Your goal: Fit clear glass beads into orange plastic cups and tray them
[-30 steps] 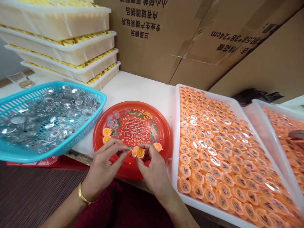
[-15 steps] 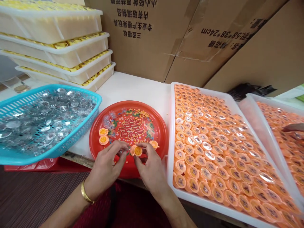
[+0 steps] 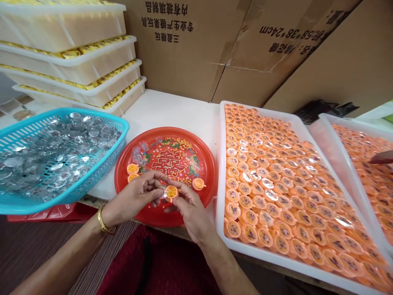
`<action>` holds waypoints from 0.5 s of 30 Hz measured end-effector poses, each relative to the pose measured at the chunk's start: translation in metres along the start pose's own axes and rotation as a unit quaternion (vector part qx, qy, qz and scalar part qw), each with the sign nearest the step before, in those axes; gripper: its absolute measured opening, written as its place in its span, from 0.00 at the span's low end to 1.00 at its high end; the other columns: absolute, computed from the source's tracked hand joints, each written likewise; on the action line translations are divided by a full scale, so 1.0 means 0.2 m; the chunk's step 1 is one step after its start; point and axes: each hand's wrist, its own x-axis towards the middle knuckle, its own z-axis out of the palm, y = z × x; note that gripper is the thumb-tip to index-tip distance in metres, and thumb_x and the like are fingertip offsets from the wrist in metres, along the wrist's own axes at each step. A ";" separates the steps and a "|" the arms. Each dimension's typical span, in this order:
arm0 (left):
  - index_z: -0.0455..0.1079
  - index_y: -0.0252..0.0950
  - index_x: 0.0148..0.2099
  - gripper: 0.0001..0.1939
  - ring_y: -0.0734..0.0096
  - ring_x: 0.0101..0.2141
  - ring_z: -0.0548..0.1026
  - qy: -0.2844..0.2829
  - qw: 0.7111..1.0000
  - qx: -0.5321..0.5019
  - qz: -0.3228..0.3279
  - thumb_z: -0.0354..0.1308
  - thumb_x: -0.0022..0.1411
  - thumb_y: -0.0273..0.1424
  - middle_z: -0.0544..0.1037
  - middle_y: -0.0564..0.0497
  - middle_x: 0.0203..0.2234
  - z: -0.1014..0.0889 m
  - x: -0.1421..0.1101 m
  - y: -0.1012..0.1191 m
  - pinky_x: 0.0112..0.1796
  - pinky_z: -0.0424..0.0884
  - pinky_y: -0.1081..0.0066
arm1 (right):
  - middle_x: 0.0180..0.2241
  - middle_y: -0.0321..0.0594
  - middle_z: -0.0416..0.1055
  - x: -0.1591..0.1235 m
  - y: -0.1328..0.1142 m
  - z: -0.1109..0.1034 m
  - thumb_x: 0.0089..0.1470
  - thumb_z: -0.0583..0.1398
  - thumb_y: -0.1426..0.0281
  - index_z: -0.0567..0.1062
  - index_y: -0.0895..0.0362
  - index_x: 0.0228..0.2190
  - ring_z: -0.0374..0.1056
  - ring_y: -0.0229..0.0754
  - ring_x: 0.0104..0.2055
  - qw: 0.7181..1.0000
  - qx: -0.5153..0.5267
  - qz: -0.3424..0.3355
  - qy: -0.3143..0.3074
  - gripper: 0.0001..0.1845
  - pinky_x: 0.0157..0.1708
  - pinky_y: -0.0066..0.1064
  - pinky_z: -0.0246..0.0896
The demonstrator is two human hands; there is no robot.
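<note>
Over the front of a round red tray (image 3: 206, 164), my right hand (image 3: 190, 208) grips a small orange toy cup (image 3: 171, 192) filled with yellow candy beads. My left hand (image 3: 139, 194) pinches a small clear plastic lid (image 3: 163, 193) against the cup's left side, its fingertips close to the rim. On the tray, another orange cup (image 3: 199, 184) stands to the right. Two filled cups (image 3: 133, 169) sit at the left, one partly behind my left hand. Several clear lids (image 3: 139, 152) and scattered beads (image 3: 186, 144) lie around the tray's printed middle.
A blue basket (image 3: 125, 133) of clear lids stands left. At right, a white tray (image 3: 220, 172) holds rows of lidded orange cups; another person's hand (image 3: 382, 157) reaches over a second such tray (image 3: 326, 123). Stacked white crates (image 3: 92, 96) and cardboard boxes (image 3: 181, 65) stand behind.
The filled cup has moved slightly left and up in my right hand. My left hand's lid now meets the cup, and the two hands are closer together.
</note>
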 end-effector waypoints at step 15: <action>0.71 0.36 0.41 0.10 0.72 0.29 0.71 0.076 0.992 0.096 0.039 0.59 0.55 0.32 0.73 0.53 0.27 0.02 0.02 -0.09 0.31 0.69 0.72 | 0.37 0.37 0.72 -0.01 0.02 -0.01 0.53 0.57 0.68 0.69 0.54 0.46 0.69 0.37 0.37 0.995 -0.086 -0.053 -0.007 0.17 0.39 0.30 0.67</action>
